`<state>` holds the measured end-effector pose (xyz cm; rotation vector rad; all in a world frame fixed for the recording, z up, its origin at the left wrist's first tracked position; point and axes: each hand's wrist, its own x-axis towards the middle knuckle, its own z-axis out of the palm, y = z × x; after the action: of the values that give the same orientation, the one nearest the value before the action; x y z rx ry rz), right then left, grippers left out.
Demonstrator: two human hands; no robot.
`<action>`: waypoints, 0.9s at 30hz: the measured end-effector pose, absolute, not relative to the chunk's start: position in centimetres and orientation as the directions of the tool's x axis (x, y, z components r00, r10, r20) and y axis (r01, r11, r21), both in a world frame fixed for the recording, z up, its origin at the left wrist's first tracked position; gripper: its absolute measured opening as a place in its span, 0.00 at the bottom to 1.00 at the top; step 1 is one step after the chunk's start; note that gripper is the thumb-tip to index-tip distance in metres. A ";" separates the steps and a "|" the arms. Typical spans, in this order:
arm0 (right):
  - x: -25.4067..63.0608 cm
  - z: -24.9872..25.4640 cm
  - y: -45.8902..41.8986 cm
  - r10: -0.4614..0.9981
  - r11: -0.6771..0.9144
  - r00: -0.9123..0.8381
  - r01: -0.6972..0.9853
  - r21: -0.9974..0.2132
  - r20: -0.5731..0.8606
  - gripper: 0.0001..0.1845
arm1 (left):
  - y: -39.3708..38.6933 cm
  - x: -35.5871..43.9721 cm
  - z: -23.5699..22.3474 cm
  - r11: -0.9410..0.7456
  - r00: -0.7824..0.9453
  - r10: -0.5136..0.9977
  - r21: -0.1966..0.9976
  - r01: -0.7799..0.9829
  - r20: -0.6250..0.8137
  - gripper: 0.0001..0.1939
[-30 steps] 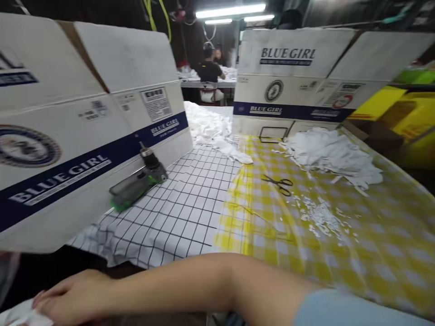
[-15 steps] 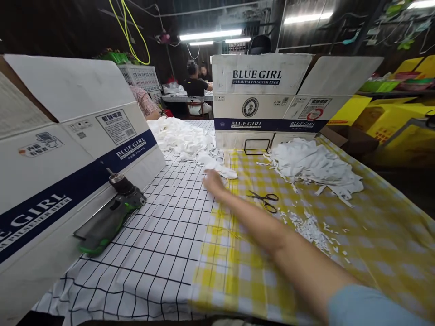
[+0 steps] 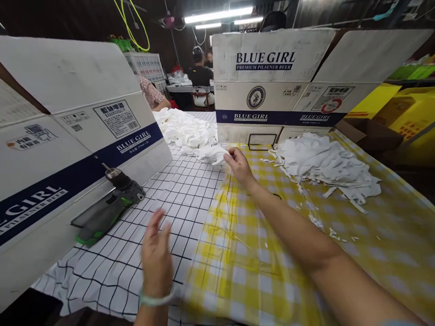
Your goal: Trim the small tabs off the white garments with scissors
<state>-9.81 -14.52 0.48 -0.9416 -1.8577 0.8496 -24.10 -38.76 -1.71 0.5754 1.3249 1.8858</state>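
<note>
My right hand [image 3: 239, 165] reaches far across the table and pinches the near end of a white cloth piece [image 3: 212, 155] at the edge of a long heap of white cloth [image 3: 185, 129]. My left hand [image 3: 156, 253] hovers low over the black-and-white grid tablecloth [image 3: 163, 213], fingers stretched out and holding nothing, slightly blurred. A pale bracelet circles its wrist. My right forearm hides most of the scissors lying on the yellow checked cloth [image 3: 272, 253].
A green-and-grey power drill [image 3: 107, 210] leans against a Blue Girl carton [image 3: 68, 136] at left. Another carton [image 3: 272, 86] stands at the back. A pile of white cloth strips [image 3: 326, 165] and small scraps lie at right. People sit at a far table [image 3: 200, 74].
My right hand has gone from resting flat near the cloth to pinching its end. My left hand has come up into view over the grid cloth. The camera tilted slightly.
</note>
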 end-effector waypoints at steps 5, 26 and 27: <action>-2.9 -0.5 -25.7 0.460 0.729 -0.764 0.033 -0.684 0.453 0.04 | -32.9 -19.1 -3.8 0.071 -0.335 0.920 0.926 -0.371 -0.205 0.28; -3.3 -6.0 -22.1 0.577 0.785 -0.747 0.395 -0.477 0.330 0.07 | -36.4 -19.1 -2.3 -0.084 -0.098 0.979 0.791 0.606 0.179 0.04; -3.8 -5.4 -21.4 0.588 0.782 -0.728 0.399 -0.480 0.353 0.08 | -36.9 -20.1 -0.9 -0.084 -0.146 0.971 0.845 0.528 0.188 0.04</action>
<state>-3.81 -21.40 -5.37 -0.7377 -2.4778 0.5152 -20.08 -36.87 -0.91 1.6253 1.6938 1.1568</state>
